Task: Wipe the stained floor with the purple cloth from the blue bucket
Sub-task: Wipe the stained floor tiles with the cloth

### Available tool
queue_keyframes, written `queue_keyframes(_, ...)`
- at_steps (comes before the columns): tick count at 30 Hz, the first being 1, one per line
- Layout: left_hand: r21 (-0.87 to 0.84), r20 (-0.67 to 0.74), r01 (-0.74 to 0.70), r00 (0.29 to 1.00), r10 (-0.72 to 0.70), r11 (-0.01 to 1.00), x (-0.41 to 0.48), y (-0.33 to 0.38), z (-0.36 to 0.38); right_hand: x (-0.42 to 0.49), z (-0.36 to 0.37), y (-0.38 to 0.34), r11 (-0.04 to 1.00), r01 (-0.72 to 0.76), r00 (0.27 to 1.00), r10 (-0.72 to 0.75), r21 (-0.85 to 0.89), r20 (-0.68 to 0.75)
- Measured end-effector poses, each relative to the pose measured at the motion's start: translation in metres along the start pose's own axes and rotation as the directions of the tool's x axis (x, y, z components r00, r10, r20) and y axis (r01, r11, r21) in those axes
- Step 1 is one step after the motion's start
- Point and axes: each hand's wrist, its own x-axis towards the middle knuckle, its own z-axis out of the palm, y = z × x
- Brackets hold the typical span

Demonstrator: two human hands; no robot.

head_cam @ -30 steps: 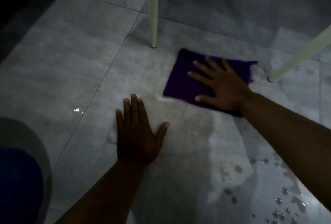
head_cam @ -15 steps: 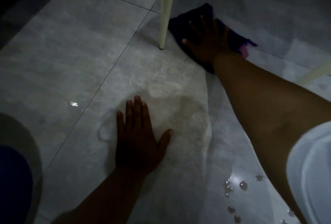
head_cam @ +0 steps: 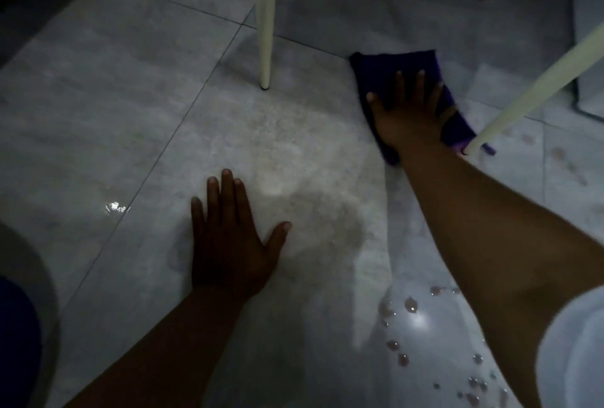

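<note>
Dim tiled floor (head_cam: 137, 87); right hand (head_cam: 405, 113) flat on cloth (head_cam: 385, 64), left hand (head_cam: 228, 244) open, bracing. Cloth could snag chair leg (head_cam: 529, 87); droplets (head_cam: 408, 306) missed.

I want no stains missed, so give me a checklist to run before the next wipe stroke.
1. Right hand flat on the purple cloth: ok.
2. Left hand braced on the tiled floor, off the cloth: ok.
3. Cloth clear of the right chair leg: not ok, its corner lies at the leg's foot.
4. Middle chair leg out of the stroke path: ok, it stands left of the cloth.
5. Reddish droplets near the right forearm wiped: not ok.
6. Cloth clean enough: cannot tell, too dim.
</note>
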Motion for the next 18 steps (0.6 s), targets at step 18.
queue_keyframes(18, 0.029, 0.341, -0.065, 0.939, 0.051, 0.997, 0.016, -0.019, -0.042, -0.287, 0.006, 0.236, 0.621, 0.729, 0.685, -0.673, -0.289, 0.281)
